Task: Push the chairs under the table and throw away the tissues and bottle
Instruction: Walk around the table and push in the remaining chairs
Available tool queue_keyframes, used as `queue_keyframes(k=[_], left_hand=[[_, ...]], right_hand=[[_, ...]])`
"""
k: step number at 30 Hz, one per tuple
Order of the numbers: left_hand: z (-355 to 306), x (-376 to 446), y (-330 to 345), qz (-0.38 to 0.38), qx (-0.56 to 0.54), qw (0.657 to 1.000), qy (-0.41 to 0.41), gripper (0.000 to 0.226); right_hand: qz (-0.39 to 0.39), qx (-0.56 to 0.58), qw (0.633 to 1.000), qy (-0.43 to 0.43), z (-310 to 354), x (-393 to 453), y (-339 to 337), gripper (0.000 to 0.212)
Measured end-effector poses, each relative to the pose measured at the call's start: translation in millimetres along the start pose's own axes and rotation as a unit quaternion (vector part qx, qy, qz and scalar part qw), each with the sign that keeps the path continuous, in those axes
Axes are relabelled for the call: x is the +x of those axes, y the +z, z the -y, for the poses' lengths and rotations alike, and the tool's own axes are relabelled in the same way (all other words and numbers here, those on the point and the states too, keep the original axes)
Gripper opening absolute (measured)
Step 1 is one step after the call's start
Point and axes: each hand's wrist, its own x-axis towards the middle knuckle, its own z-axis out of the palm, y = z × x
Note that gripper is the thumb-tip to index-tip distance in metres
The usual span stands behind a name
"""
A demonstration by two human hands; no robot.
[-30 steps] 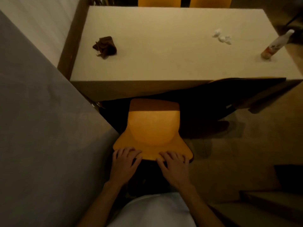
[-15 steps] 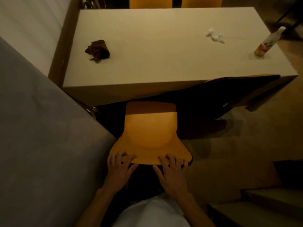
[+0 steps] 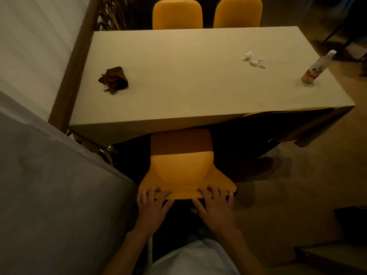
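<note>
An orange chair (image 3: 181,167) stands in front of me, its seat partly under the near edge of the long beige table (image 3: 188,92). My left hand (image 3: 152,207) and my right hand (image 3: 215,207) both grip the top of its backrest, fingers curled over the edge. White crumpled tissues (image 3: 254,59) lie on the table at the far right. A white bottle with an orange label (image 3: 315,68) stands upright near the right end. A second orange chair (image 3: 278,111) shows only as a thin edge under the table's right side.
A crumpled brown cloth (image 3: 114,80) lies on the table's left part. Two more orange chairs (image 3: 177,12) (image 3: 237,11) stand at the far side. A grey padded surface (image 3: 49,195) is close on my left, and steps (image 3: 333,255) are at the lower right.
The chair's seat has slid a little further under the table, with both hands still on the backrest. My view has lifted, so the far chairs show more.
</note>
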Motion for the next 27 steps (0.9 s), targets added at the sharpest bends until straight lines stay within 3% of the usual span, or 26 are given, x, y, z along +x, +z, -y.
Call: queue_keyframes(k=[6, 27], left_hand=[[-13, 54, 1, 0.009, -0.005, 1.0, -0.008, 0.054], [-22, 205, -17, 0.019, -0.019, 0.999, -0.031, 0.063]], right_hand=[[-0.004, -0.013, 1.0, -0.017, -15, 52, -22, 0.062], [0.038, -0.007, 0.998, -0.048, -29, 205, -70, 0.056]])
